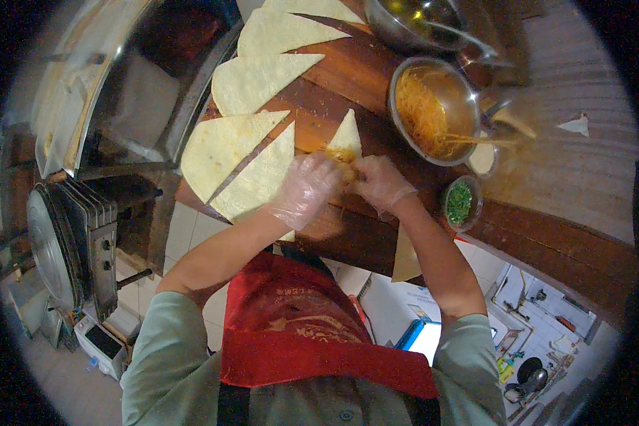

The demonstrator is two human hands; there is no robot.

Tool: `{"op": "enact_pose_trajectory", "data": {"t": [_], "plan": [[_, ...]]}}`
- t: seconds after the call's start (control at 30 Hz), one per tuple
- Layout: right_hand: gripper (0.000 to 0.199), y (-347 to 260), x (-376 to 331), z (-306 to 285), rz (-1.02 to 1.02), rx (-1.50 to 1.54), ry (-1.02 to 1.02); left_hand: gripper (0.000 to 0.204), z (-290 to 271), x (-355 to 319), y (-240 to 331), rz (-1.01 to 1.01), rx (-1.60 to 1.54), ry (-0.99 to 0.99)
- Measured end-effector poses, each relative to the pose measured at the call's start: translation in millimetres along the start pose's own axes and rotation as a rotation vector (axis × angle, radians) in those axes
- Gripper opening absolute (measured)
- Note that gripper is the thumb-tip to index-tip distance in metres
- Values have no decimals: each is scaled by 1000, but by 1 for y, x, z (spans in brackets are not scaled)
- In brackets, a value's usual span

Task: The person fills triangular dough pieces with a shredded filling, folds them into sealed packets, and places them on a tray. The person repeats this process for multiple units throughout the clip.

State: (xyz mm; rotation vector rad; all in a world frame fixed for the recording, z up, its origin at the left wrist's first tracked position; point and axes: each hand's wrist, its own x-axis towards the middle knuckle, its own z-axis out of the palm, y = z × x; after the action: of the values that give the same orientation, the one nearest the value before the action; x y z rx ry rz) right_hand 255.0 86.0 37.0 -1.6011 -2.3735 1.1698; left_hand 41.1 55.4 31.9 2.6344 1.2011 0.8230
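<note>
Both my hands wear clear plastic gloves and meet at the front of the wooden board. A narrow wedge of pale flatbread lies between them, its tip pointing away from me. Orange shredded filling shows on its near part. My left hand, fingers curled, presses the left side of the wedge. On the other side my right hand pinches its right edge. The fingers partly hide the near end. Beside my left hand lie more flatbread wedges, one partly under the wrist and another just beyond it.
Further wedges line the board's far left. At the right stand a metal bowl of orange shreds with chopsticks, a small bowl of chopped greens, and a larger steel bowl behind. A round hinged griddle is at far left.
</note>
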Motion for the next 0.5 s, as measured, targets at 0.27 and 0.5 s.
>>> {"op": "enact_pose_trajectory", "data": {"t": [0.27, 0.5], "plan": [[32, -13, -27, 24, -96, -94, 376, 27, 5, 0, -12, 40, -17, -135], [38, -4, -31, 33, -311, -466, 493, 17, 0, 21, -11, -174, -139, -195]]}}
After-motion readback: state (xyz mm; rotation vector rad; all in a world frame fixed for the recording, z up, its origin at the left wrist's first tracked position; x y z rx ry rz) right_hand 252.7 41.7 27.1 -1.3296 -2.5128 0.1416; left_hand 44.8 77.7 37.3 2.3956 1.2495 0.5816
